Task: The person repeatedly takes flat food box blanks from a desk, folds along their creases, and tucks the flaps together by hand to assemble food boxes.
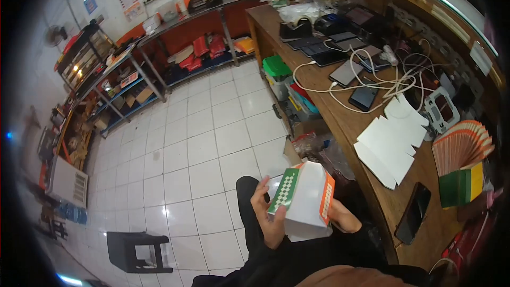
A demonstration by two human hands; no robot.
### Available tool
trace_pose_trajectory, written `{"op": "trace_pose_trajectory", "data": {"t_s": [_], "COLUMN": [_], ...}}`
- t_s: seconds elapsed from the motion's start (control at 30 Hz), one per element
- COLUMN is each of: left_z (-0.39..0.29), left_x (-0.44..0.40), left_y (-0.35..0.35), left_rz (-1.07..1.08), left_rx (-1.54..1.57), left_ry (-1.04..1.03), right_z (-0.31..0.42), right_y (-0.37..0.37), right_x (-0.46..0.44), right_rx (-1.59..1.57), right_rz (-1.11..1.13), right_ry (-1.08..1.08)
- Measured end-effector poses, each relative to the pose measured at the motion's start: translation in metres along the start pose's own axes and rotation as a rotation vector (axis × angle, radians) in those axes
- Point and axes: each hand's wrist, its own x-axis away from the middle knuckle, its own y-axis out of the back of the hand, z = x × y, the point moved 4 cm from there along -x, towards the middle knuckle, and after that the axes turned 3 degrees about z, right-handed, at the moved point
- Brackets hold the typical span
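Over my lap I hold a partly folded paper food box, with a white inside, a green checkered panel and an orange patterned panel. My left hand grips its green side, the thumb on the panel and the fingers partly behind it. Against the orange side, my right hand holds the lower edge; some of its fingers are hidden by the box. To the right, on the wooden counter, lie a flat white cardboard sheet with cut edges and a dark phone.
Orange-edged cartons stand fanned out above a green and yellow stack. Several phones, including one phone, lie among tangled white cables. A black stool is on the tiled floor; a green-lidded tub is under the counter.
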Motion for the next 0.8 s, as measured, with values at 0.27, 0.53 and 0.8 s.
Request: {"op": "trace_pose_trajectory", "data": {"t_s": [0.27, 0.53, 0.8], "left_z": [-0.004, -0.111, -0.137], "left_x": [0.021, 0.026, 0.007], "left_y": [-0.075, -0.113, -0.089], "left_rz": [0.828, 1.620, 1.434], "left_rx": [0.172, 1.523, 1.469], "left_ry": [0.163, 0.109, 0.034], "right_z": [0.055, 0.186, 0.259], "right_y": [0.027, 0.042, 0.126], "right_x": [0.078, 0.315, 0.329], "right_rx": [0.037, 0.771, 1.866], "right_rz": [-0.094, -1.635, -1.406], "right_ry": [0.576, 1.073, -0.466]}}
